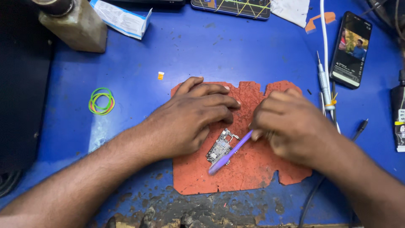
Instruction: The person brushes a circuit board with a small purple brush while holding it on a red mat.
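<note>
— What lay nearest us?
— The red mat [249, 173] on the blue counter [219, 50], with the board [219, 150] on it. Our left hand [192, 118] pressed beside the board, fingers [219, 101] loosely curled, gripping nothing.
— And our right hand [291, 124]?
— Its fingers were closed round a purple brush [230, 153], tip touching the board.

Item count, blue bench

Two hands [190, 118] [291, 124], one circuit board [219, 148], one purple brush [230, 154], one orange mat [253, 169], two phones [351, 50] [231, 7], one bundle of rubber bands [101, 101].
</note>
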